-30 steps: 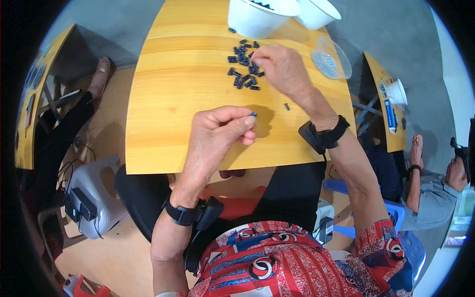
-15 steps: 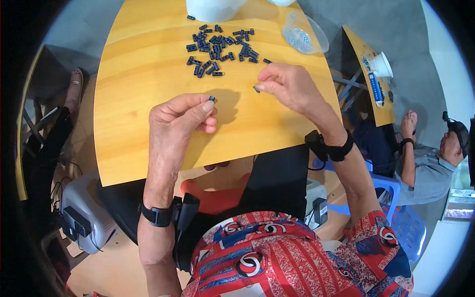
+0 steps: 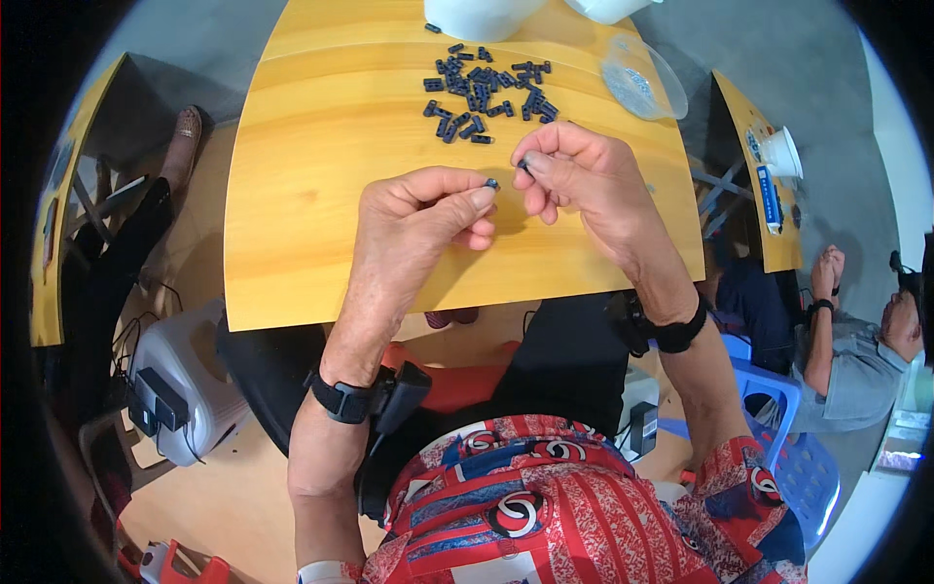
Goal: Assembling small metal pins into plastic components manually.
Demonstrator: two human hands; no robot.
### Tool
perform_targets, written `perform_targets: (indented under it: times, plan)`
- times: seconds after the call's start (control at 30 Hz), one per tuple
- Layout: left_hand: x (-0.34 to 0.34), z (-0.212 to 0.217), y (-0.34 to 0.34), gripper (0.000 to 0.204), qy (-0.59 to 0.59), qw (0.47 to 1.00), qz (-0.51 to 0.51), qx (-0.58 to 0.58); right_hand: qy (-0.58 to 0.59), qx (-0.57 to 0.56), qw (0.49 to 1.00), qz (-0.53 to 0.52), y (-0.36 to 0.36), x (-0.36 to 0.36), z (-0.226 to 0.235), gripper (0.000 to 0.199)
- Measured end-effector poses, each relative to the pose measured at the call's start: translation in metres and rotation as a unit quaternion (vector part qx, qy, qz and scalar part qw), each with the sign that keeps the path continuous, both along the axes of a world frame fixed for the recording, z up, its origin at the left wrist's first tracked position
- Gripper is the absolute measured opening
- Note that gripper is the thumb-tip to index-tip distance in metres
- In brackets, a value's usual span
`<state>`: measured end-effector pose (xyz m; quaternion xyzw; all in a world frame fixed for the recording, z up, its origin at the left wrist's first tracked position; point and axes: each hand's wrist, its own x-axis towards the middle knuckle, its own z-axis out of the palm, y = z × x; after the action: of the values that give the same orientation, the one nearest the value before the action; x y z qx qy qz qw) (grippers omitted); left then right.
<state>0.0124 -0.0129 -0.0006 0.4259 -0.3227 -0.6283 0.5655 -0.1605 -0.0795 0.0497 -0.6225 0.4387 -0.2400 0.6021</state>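
Over the wooden table, my left hand (image 3: 428,216) pinches a small dark part (image 3: 492,183) between thumb and forefinger, its end poking out past the fingertips. My right hand (image 3: 581,180) is closed in a pinch on another small black piece (image 3: 524,165), mostly covered by the fingers. The two parts face each other, a short gap between them. Beyond my hands lies a loose pile of small black plastic blocks (image 3: 479,92), several of them scattered at its edges.
The yellow wooden table (image 3: 321,195) holds a white container (image 3: 482,15) at its far edge and a clear shallow dish (image 3: 642,83) of tiny bluish pieces at the far right. A seated person (image 3: 846,360) is at another table on the right. A blue plastic chair (image 3: 778,409) stands near that person.
My right hand has lifted its black piece off the table area and turned it toward my left hand. The two hands have come closer together. The whole view has shifted slightly.
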Motion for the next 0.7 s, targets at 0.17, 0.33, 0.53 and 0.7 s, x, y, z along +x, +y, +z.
perform_targets:
  times: [0.17,0.33,0.53,0.7]
  plan:
    - [0.001,0.003,0.0,0.012,0.005,1.0,0.002,-0.005,-0.147,0.042,0.988,-0.023,0.008,0.011,-0.006,0.017]
    - [0.002,0.005,-0.001,0.012,0.008,1.0,0.003,0.001,-0.123,0.001,0.992,-0.035,0.01,0.012,-0.011,0.019]
    - [-0.001,0.006,-0.002,0.012,0.01,1.0,-0.001,0.004,-0.19,0.01,0.978,-0.084,0.012,0.017,-0.012,0.016]
    - [-0.005,0.008,-0.003,0.012,0.035,0.999,0.018,0.001,-0.192,-0.016,0.976,-0.099,0.013,0.02,-0.022,0.015]
